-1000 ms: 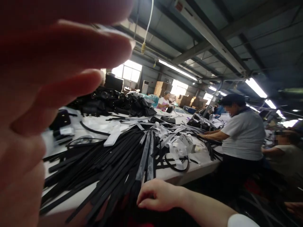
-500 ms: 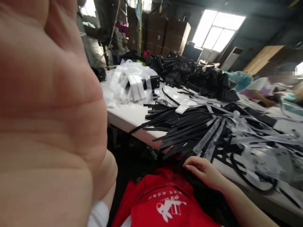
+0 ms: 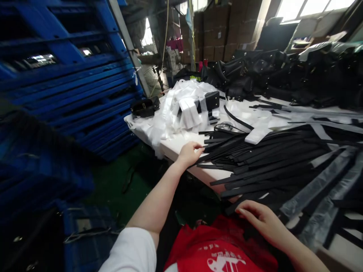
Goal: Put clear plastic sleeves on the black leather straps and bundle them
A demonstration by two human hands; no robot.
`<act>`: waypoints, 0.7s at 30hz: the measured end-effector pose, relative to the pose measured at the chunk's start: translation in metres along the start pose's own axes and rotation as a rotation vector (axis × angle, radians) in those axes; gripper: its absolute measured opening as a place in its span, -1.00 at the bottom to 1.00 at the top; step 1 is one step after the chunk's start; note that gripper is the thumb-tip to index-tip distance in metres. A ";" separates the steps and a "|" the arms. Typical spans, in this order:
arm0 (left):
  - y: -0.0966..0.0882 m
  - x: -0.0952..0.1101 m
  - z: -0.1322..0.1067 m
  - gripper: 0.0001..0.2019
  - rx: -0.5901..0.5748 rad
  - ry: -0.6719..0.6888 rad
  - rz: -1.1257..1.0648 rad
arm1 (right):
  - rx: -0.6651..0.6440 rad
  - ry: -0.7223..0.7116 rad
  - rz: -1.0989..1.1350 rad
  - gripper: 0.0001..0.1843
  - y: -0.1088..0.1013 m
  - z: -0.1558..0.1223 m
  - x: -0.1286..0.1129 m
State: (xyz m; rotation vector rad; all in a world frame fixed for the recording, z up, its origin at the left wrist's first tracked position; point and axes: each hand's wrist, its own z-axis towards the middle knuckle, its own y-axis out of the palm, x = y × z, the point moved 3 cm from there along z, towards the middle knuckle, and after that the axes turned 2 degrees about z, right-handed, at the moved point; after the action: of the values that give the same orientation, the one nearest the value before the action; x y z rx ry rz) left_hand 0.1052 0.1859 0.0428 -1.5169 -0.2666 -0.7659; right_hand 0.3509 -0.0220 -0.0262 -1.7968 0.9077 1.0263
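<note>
My left hand [image 3: 189, 155] reaches to the near left edge of the table, its thumb and fingers pinched at the tip of a black strap [image 3: 218, 151]. That strap lies in a spread pile of flat black straps [image 3: 255, 155]. My right hand [image 3: 262, 220] is low in front of the red apron [image 3: 210, 241], by the table edge. Its thumb and forefinger are pressed together beside the strap ends, and what is between them, if anything, does not show clearly. Clear plastic-wrapped straps [image 3: 300, 200] lie just beyond it.
A heap of white plastic wrapping [image 3: 181, 109] sits on the table's left corner, with a black piece [image 3: 212, 100] showing in it. Black bags [image 3: 272, 73] are piled at the back. Blue pallets [image 3: 93, 83] are stacked at the left; cardboard boxes [image 3: 214, 34] stand behind.
My left hand has gone from close before the camera to the strap ends at the table edge. The view has turned left, bringing the blue pallets in. My right hand stays low by the straps.
</note>
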 end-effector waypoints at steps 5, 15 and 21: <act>0.077 -0.029 0.011 -0.77 -0.140 -0.077 0.214 | 0.051 0.042 0.050 -0.55 -0.001 0.000 0.014; 0.041 0.006 -0.047 -0.77 -0.214 -0.014 -0.131 | 0.084 0.000 0.364 -0.50 0.005 0.035 0.005; 0.083 0.053 -0.154 -0.70 -0.487 0.321 -0.212 | -0.081 -0.117 0.649 -0.37 0.036 0.039 -0.015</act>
State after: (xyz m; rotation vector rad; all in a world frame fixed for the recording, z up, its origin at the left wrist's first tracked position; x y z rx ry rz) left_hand 0.1482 0.0139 -0.0030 -1.8027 0.0059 -1.2974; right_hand 0.3022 0.0023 -0.0357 -1.5062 1.4365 1.5667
